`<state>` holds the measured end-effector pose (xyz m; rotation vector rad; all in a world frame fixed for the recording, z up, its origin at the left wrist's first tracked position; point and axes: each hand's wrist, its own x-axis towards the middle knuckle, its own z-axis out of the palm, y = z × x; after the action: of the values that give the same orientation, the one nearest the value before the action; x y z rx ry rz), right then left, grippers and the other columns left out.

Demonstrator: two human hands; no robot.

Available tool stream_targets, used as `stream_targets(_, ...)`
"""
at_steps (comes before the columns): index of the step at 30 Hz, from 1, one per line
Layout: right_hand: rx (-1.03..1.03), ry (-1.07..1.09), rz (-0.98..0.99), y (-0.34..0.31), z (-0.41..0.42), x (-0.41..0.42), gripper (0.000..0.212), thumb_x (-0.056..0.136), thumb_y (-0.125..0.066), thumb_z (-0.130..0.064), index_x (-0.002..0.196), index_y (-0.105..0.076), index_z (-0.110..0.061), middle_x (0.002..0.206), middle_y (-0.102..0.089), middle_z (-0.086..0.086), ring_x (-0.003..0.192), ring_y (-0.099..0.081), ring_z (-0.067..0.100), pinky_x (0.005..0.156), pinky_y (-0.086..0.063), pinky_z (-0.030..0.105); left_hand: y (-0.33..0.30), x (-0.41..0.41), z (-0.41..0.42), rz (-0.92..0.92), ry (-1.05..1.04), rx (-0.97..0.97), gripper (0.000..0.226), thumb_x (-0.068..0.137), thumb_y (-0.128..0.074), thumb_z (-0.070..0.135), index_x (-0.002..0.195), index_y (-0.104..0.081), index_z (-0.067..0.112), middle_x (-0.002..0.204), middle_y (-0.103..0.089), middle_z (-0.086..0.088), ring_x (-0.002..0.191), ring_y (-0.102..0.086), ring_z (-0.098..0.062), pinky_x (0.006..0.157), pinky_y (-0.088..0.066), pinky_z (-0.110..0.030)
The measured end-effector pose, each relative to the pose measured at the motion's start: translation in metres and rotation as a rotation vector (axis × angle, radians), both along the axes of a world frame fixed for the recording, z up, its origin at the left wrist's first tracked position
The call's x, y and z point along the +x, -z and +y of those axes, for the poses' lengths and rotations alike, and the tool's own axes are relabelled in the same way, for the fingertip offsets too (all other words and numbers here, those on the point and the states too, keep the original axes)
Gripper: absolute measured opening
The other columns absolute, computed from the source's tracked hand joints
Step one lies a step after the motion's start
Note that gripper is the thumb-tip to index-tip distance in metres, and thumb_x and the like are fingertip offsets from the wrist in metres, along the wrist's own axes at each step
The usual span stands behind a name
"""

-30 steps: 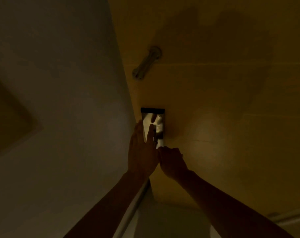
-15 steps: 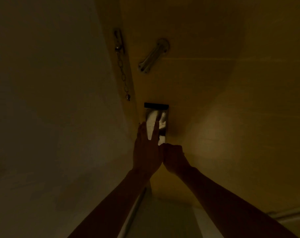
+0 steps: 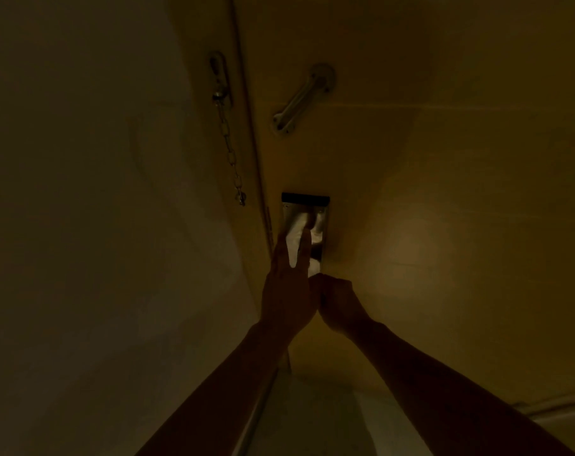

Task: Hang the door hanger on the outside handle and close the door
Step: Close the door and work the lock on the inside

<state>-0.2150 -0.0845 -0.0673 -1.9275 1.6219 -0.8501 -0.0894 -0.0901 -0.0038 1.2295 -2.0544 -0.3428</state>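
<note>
The yellow wooden door (image 3: pixel 444 159) fills the right of the dim view, and I see its inner side. Its left edge meets the frame (image 3: pixel 246 133) with no gap showing. A shiny metal lock plate (image 3: pixel 319 218) with a black top strip sits near that edge. My left hand (image 3: pixel 287 291) lies flat against the plate, fingers straight and slightly spread. My right hand (image 3: pixel 338 304) is closed in a fist just below the plate, wrapped around the door handle, which it hides. No door hanger is in sight.
A security chain (image 3: pixel 228 149) hangs loose from its mount on the frame. Its metal slide rail (image 3: pixel 301 100) is fixed on the door above the lock. A plain wall (image 3: pixel 98 225) takes up the left side. Pale floor (image 3: pixel 312 419) shows between my forearms.
The door has swung toward the frame. The frame and hanging chain have come into view, and the door edge now sits against the frame. Both hands keep their places on plate and handle.
</note>
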Motion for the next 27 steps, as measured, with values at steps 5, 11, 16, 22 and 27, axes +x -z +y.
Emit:
stream_targets(5,-0.055,0.020,-0.067,0.006,-0.004,0.001,0.023,0.097,-0.045,0.004,0.091,-0.067,-0.002,0.086,-0.071,0.015,0.073,-0.068,0.026,0.069,-0.058,0.046,0.009,0.001,-0.005,-0.060,0.003,0.054,0.070,0.092,-0.057,0.015,0.150,-0.018,0.016,0.158,-0.010,-0.014,0.135,-0.035,-0.030,0.091,-0.052,-0.041)
stream_targets(11,-0.082,0.023,-0.094,0.010,-0.008,0.001,0.025,0.096,-0.044,0.007,0.096,-0.069,0.000,0.090,-0.073,0.016,0.076,-0.070,0.029,0.074,-0.058,0.047,0.005,0.000,-0.009,0.068,0.029,0.027,0.077,0.087,-0.064,0.010,0.150,-0.021,0.015,0.142,-0.022,0.019,0.119,-0.031,0.014,0.085,-0.043,-0.010)
stream_targets(16,-0.141,0.047,-0.115,0.010,-0.013,0.001,0.024,0.093,-0.048,0.010,0.093,-0.070,0.000,0.090,-0.074,0.015,0.078,-0.070,0.029,0.073,-0.059,0.048,0.004,0.004,-0.016,0.059,0.095,0.024,0.075,0.089,-0.061,0.008,0.150,-0.019,0.013,0.149,-0.017,0.022,0.113,-0.041,0.003,0.075,-0.040,-0.003)
stream_targets(22,-0.098,0.067,-0.097,0.017,-0.019,-0.001,0.023,0.093,-0.048,0.008,0.091,-0.068,-0.003,0.088,-0.073,0.014,0.080,-0.070,0.027,0.075,-0.058,0.048,0.008,0.004,-0.019,0.076,0.108,0.012,0.069,0.091,-0.060,0.010,0.149,-0.022,0.011,0.149,-0.019,0.005,0.113,-0.049,-0.005,0.078,-0.044,-0.013)
stream_targets(27,-0.108,0.075,-0.106,0.019,-0.020,-0.003,0.022,0.094,-0.049,0.008,0.092,-0.068,-0.004,0.092,-0.073,0.014,0.083,-0.070,0.026,0.078,-0.058,0.044,0.008,-0.001,-0.021,0.108,0.110,0.057,0.073,0.089,-0.060,0.004,0.149,-0.020,0.013,0.152,-0.017,-0.004,0.090,-0.045,0.004,0.067,-0.032,0.009)
